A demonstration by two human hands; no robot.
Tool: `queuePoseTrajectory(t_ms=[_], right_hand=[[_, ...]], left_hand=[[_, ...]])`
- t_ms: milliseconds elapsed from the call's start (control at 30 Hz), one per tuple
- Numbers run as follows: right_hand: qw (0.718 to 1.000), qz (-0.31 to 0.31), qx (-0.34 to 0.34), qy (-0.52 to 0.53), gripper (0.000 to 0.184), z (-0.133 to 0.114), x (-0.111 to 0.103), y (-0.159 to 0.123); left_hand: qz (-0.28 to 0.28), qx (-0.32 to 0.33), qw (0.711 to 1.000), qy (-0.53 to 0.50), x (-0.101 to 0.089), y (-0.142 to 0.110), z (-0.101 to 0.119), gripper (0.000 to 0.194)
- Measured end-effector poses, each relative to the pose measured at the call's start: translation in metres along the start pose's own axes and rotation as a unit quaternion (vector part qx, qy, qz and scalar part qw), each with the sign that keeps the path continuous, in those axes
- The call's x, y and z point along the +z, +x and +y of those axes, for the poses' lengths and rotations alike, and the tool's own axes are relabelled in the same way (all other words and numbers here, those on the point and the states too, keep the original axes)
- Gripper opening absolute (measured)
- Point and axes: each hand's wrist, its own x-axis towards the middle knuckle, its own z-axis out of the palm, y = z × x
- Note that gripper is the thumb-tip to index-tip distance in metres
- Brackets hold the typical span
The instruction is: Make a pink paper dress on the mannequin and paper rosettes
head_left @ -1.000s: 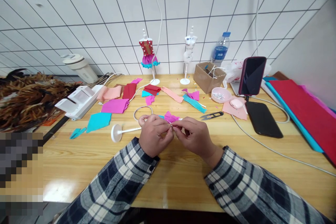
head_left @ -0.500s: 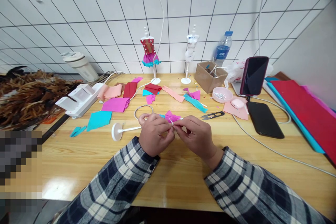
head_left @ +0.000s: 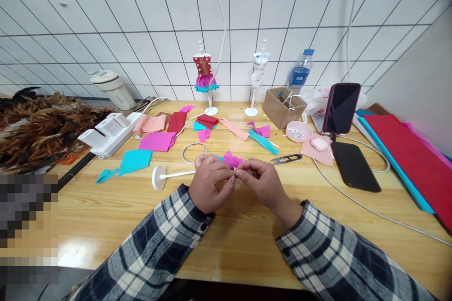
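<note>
My left hand (head_left: 211, 184) and my right hand (head_left: 263, 183) meet over the middle of the table, thumbs and index fingers pinched together tip to tip. A small white strip (head_left: 235, 169) shows between the fingertips; its kind is too small to make out. Just behind them is a gathered magenta crepe-like piece (head_left: 233, 159). A white stand with a round base (head_left: 158, 178) lies on its side, its thin pole running behind my left hand; its far end is hidden. Right of my right hand lie black thread snips (head_left: 286, 158).
Two small dress forms stand at the back, one dressed (head_left: 204, 73), one white (head_left: 259, 70). A cardboard box (head_left: 280, 110), a pink bowl of beads (head_left: 298, 136) and phones (head_left: 355, 164) are to the right. Coloured scraps (head_left: 136, 162) and a power strip (head_left: 111, 138) lie left.
The fingertips have come closer together, and less of the white strip shows between them. The whole view has shifted slightly; the things on the table stay in place.
</note>
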Motion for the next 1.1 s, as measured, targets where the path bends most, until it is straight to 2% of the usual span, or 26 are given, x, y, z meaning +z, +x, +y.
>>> queuePoseTrajectory(t_ms=[167, 300, 400, 533, 700, 967, 1100], right_hand=[[0.998, 0.018, -0.040, -0.038, 0.014, -0.0025, -0.0018, -0.0005], [0.998, 0.004, -0.046, -0.042, 0.014, -0.0026, 0.0002, -0.0017], [0.999, -0.009, -0.037, -0.030, 0.013, -0.0015, 0.0022, -0.0020], [1.000, -0.020, -0.014, 0.007, 0.016, 0.0000, 0.0032, -0.0014], [1.000, 0.014, -0.017, 0.000, 0.017, -0.0012, 0.0013, -0.0001], [0.999, -0.002, -0.033, -0.014, 0.014, -0.0031, 0.0039, -0.0015], [0.997, -0.028, 0.008, 0.065, 0.020, -0.0013, 0.0076, -0.0019]], left_hand=[[-0.024, -0.004, 1.000, -0.017, -0.0011, -0.0019, -0.0009, 0.028], [-0.004, -0.003, 1.000, 0.004, 0.0017, -0.0002, -0.0019, 0.029], [0.013, -0.001, 1.000, 0.017, 0.0033, 0.0009, -0.0038, 0.026], [0.021, 0.007, 1.000, -0.019, 0.0025, 0.0007, -0.0068, 0.026], [-0.004, 0.002, 0.998, -0.068, 0.0000, -0.0004, -0.0067, 0.026], [0.021, -0.022, 0.999, 0.029, 0.0007, -0.0002, 0.0000, 0.030], [0.022, -0.025, 0.999, 0.013, -0.0006, 0.0007, 0.0006, 0.028]])
